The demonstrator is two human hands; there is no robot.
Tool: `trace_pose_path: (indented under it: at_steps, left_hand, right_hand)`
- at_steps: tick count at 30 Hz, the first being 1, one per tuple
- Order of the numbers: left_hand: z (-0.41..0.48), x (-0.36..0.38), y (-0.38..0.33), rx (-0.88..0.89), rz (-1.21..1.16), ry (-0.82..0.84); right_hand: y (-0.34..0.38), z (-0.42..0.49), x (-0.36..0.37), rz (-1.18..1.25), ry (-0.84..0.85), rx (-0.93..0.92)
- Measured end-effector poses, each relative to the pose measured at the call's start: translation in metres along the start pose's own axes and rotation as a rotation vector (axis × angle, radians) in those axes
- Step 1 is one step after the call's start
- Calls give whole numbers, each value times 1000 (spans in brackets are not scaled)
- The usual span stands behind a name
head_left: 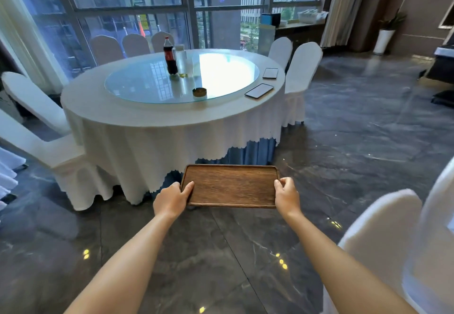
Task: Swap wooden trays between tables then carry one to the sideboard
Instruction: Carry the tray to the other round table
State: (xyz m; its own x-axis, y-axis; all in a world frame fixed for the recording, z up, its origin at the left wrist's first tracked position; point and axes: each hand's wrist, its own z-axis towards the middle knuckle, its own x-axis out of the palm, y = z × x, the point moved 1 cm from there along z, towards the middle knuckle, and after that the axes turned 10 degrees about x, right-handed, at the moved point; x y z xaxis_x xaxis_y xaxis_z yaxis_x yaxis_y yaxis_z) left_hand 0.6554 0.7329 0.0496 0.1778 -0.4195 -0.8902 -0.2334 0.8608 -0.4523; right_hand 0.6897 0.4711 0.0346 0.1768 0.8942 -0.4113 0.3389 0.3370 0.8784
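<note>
While both hands, left hand and right hand, keep fingers clamped on the wooden tray, hold it level toward the table

Both my bare arms reach forward and down, elbows slightly bent. My left hand curls closed with the thumb lying on top, fingers tucked beneath. My right hand mirrors it, thumb over, level with the left.

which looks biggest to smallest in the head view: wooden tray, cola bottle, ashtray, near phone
1. wooden tray, though nearness to the camera inflates it
2. cola bottle
3. near phone
4. ashtray
</note>
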Motion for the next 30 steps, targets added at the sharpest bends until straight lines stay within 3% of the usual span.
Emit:
trace_pose_path:
  at_steps: [10,21,30]
  left_hand:
    - [192,40,-97,180,-18,60]
    - [449,162,-190,195,-85,143]
    - [631,189,-298,206,-79,132]
  right_hand:
    - [56,181,-11,54,-129,45]
    - [88,451,-1,39,-251,122]
    - [167,646,-25,-4,-279,109]
